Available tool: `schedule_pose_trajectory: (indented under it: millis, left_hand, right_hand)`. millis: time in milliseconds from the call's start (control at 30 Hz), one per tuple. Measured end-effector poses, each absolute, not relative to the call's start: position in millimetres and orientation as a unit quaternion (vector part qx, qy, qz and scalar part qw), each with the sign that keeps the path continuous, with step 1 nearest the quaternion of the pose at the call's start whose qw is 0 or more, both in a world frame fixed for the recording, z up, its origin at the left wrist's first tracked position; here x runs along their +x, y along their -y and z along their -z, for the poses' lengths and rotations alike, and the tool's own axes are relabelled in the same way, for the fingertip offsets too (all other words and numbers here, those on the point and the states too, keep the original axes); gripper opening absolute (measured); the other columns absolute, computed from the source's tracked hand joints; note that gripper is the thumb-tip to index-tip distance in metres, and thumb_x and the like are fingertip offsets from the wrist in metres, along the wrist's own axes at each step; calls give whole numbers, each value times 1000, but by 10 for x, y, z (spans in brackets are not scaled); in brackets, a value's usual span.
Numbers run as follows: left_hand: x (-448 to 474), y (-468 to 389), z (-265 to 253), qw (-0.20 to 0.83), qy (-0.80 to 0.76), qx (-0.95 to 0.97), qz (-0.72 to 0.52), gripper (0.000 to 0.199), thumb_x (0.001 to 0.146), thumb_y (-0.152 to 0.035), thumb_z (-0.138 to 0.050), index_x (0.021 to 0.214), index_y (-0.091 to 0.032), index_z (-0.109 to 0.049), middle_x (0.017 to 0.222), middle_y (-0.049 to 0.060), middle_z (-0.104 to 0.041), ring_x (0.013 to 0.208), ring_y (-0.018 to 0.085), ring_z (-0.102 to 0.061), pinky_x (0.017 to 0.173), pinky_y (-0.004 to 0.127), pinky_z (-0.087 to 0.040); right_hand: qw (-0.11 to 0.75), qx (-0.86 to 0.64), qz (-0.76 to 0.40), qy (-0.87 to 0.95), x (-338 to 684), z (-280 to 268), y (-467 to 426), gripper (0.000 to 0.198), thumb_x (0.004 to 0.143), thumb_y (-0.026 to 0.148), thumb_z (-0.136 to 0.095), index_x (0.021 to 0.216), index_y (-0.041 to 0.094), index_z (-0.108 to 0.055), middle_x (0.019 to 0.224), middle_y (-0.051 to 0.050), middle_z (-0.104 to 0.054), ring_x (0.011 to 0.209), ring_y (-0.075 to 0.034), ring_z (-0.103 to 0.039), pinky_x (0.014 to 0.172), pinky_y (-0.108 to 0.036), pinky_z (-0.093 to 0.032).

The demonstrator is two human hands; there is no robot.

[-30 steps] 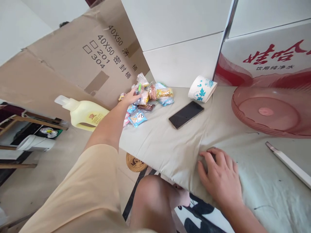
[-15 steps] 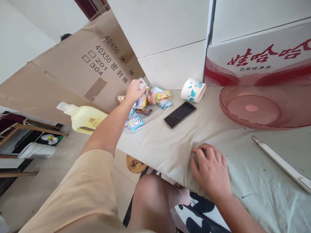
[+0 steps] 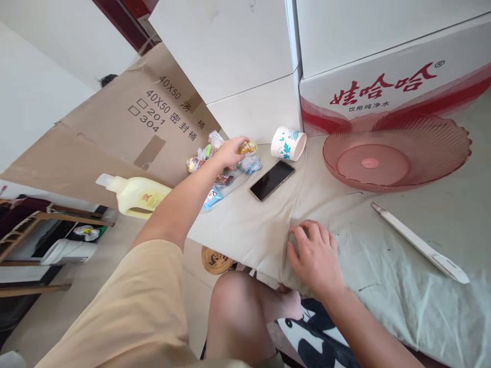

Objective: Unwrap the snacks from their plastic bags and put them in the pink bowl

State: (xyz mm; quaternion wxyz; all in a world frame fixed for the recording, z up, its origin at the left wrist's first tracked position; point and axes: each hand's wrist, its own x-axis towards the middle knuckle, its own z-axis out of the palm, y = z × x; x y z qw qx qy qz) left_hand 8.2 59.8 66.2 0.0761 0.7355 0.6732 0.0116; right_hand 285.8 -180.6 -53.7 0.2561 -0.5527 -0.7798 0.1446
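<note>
My left hand [image 3: 231,152] reaches into a pile of small wrapped snacks. Its fingers are closed around a snack in a yellow wrapper [image 3: 247,147]. Under and beside the hand lie a blue snack packet [image 3: 212,198], a dark brown wrapped bar [image 3: 224,180] and several clear or bright wrappers, partly hidden by my forearm. My right hand [image 3: 316,255] rests on the grey cloth [image 3: 245,225] with its fingers apart, holding nothing. A black phone [image 3: 272,180] lies between the two hands.
A paper cup [image 3: 288,143] lies on its side behind the phone. To the right are a pink ribbed bowl [image 3: 399,179] and a white box cutter-like tool [image 3: 420,243]. A yellow bottle [image 3: 138,196] and a large cardboard box [image 3: 103,122] stand on the left.
My left hand has moved rightward across the pile, from the clear wrapper to the yellow-wrapped snack, which it now grips. My right hand stays on the cloth. The view has turned slightly right.
</note>
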Motion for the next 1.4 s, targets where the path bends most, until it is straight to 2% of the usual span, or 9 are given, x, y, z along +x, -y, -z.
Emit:
schedule_pose_trajectory:
  millis: [133,300,467,700,800,933,1100,1300,1400]
  left_hand:
    - [289,-339,-843,189,-690,660,-231,58,80,-29,-63,137,-28,-48,137,6,-62,125,25,-59,105,42,-50]
    - [761,379,-647,481,-591,436,-479,55,77,-34,-60,131,-34,-49,130,3,-66,117,24,-66,101,46,-55]
    - [1272,1027,-100,638,-482,228,-556,45,79,-50,-53,115,-23,-63,119,9,-72,125,29,-63,101,45,-55]
    - [1481,1201,253,670,-441,176,-571,42,81,-54,-61,111,-24,-65,122,8,-71,128,29,-61,99,43,-57]
    - [1435,1156,301,669,-444,198,-562,42,76,-43,-69,114,-28,-62,127,5,-68,127,30,-61,98,45,-57]
    - [1407,1073,376,649,-438,246,-571,49,69,-29,-73,116,-35,-59,124,-2,-67,128,25,-60,100,39,-54]
    - [1396,1040,445,656,-422,271,-564,42,65,-28,-78,103,-29,-61,109,-1,-69,121,23,-62,105,39,-48]
    - [1393,1110,485,650,-431,281,-559,52,60,-22,-84,105,-30,-61,107,-3,-68,113,19,-65,105,38,-47]
    - [1430,1152,523,636,-438,311,-554,60,56,-23,-90,107,-32,-60,110,-3,-68,117,22,-64,105,39,-48]
  right_hand:
    - [269,-546,-159,777,2860,520,1839,20,92,22,-53,106,18,-67,113,-13,-60,109,-30,-52,93,-44,-40]
    - [299,-547,-171,763,2913,505,1807,24,93,24,-51,109,19,-68,114,-13,-61,107,-29,-54,88,-42,-42]
    - [314,-559,-167,749,2986,532,1742,28,93,26,-51,113,18,-69,114,-14,-61,99,-28,-57,85,-41,-44]
    - [334,-559,-117,750,3367,528,1674,29,93,29,-46,107,16,-69,108,-14,-66,93,-26,-62,84,-40,-47]
    - [336,-601,-59,723,3707,505,1651,25,90,27,-48,100,17,-70,102,-13,-70,91,-26,-64,84,-40,-48]
    - [259,-728,20,634,4102,509,1662,34,87,30,-51,108,14,-72,109,-19,-71,106,-35,-65,87,-49,-45]
    - [155,-725,-36,670,4303,517,1695,49,93,37,-40,126,10,-64,123,-27,-63,124,-47,-56,97,-56,-41]
    - [193,-714,-99,666,4063,451,1681,36,93,37,-42,112,20,-68,112,-19,-69,102,-34,-67,83,-45,-47]
    - [249,-669,-224,664,3803,410,1732,31,92,38,-46,107,22,-67,87,-9,-71,76,-23,-66,68,-35,-47]
